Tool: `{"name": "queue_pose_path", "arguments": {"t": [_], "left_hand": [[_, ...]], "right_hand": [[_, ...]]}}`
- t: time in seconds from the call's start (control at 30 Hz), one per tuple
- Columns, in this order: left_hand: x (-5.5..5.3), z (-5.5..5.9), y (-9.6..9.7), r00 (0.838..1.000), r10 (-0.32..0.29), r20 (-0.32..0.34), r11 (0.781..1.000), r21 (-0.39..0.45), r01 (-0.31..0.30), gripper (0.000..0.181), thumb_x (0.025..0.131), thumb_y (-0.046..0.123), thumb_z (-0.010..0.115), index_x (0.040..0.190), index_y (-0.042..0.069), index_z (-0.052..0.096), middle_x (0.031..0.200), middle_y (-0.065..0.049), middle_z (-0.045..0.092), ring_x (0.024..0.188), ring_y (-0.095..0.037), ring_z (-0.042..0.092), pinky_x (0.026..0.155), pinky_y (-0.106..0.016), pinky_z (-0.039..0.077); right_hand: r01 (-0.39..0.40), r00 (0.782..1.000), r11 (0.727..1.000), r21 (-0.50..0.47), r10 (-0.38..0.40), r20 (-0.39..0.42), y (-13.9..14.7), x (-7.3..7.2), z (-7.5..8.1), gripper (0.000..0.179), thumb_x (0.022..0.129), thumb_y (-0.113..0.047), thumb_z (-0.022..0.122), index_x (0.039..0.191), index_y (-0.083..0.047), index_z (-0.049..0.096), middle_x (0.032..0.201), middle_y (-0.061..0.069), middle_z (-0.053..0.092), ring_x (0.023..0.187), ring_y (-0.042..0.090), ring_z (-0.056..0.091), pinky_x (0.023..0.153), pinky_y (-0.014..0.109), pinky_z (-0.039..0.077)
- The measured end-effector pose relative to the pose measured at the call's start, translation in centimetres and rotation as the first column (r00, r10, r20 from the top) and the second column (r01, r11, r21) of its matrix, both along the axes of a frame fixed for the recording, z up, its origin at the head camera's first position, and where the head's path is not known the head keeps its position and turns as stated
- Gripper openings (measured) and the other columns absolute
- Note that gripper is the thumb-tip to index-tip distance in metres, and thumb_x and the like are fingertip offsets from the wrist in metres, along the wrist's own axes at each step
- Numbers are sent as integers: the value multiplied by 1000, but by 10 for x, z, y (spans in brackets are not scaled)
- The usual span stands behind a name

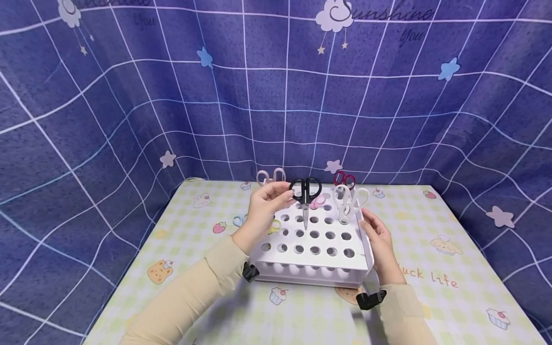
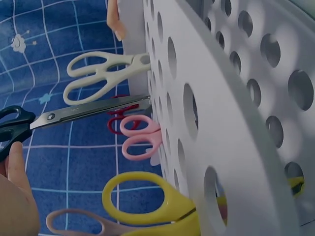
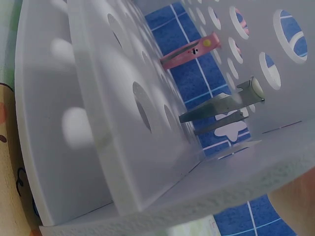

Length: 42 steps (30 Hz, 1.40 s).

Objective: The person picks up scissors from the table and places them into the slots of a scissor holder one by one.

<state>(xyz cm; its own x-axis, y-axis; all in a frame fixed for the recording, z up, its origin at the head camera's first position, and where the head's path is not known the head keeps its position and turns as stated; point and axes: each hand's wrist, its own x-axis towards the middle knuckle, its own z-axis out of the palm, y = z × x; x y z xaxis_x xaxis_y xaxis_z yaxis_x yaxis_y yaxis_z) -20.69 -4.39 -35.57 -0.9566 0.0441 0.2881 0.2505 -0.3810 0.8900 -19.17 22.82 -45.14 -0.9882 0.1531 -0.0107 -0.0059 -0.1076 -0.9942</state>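
Observation:
My left hand (image 1: 265, 211) holds a pair of scissors (image 1: 306, 191) with black handles, thumb and fingers at one loop. Their blades point down, the tips close over the top of a white rack (image 1: 258, 261) full of round holes. At the rack's right side, my right hand (image 1: 381, 242) grips the side panel. White-handled scissors (image 1: 350, 201) stand upright in the rack near that hand. Dark red scissors (image 1: 345, 179) stand behind them, and pink scissors (image 2: 140, 137) sit further in. Yellow scissors (image 2: 147, 199) stand close to my left wrist.
Pale pink scissors (image 1: 270, 176) rise at the rack's back left. Light blue handles (image 1: 239, 220) show beside my left hand. In the right wrist view, blades (image 3: 221, 104) pass down through the rack's upper board to the lower one. A patterned cloth (image 1: 194, 239) covers the table; a blue curtain (image 1: 284, 120) hangs behind.

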Motion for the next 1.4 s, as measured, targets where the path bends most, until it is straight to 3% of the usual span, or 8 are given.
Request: {"name": "queue_pose_path", "arguments": {"t": [0.33, 0.53, 0.67, 1.0, 1.4], "left_hand": [[5, -6, 11, 999, -7, -35, 998, -58, 5, 19, 85, -8, 66, 104, -9, 64, 91, 3, 69, 81, -8, 67, 80, -31, 60], [6, -12, 17, 999, -15, -28, 997, -71, 13, 18, 85, -5, 68, 102, -5, 66, 89, 2, 70, 82, -10, 67, 83, -33, 59], [7, -15, 19, 1000, 5, -2, 996, -88, -5, 20, 84, -5, 69, 104, -9, 65, 89, 0, 70, 82, -10, 68, 85, -32, 59], [8, -22, 22, 998, 68, 19, 976, -206, -62, 24, 84, -1, 70, 106, -10, 65, 87, 5, 70, 80, -6, 69, 84, -29, 59], [11, -34, 24, 990, 132, 53, 940, -323, -108, 24, 83, 3, 73, 106, -5, 68, 98, -18, 72, 79, -8, 69, 81, -26, 59]], "right_hand": [[14, 1000, 1000, -3, -14, 5, 1, -2, -1, 51, 100, -22, 53, 147, -9, 40, 146, 5, 44, 121, -1, 45, 96, 6, 41], [18, 1000, 1000, 3, -18, 1, 0, -2, 1, 49, 101, -19, 52, 147, -8, 39, 149, 8, 42, 123, -1, 45, 96, 5, 40], [6, 1000, 1000, -6, -7, -4, -1, -2, 2, 48, 102, -17, 49, 147, -9, 39, 150, 10, 40, 128, 6, 42, 97, 7, 40], [-6, 1000, 1000, -20, 6, -1, -1, -2, 1, 48, 102, -16, 48, 148, -9, 37, 149, 10, 40, 129, 10, 42, 95, 7, 41], [-13, 1000, 1000, -24, 13, -11, 1, -3, -1, 48, 102, -16, 48, 148, -9, 38, 148, 9, 41, 123, 4, 44, 96, 7, 41]]}}
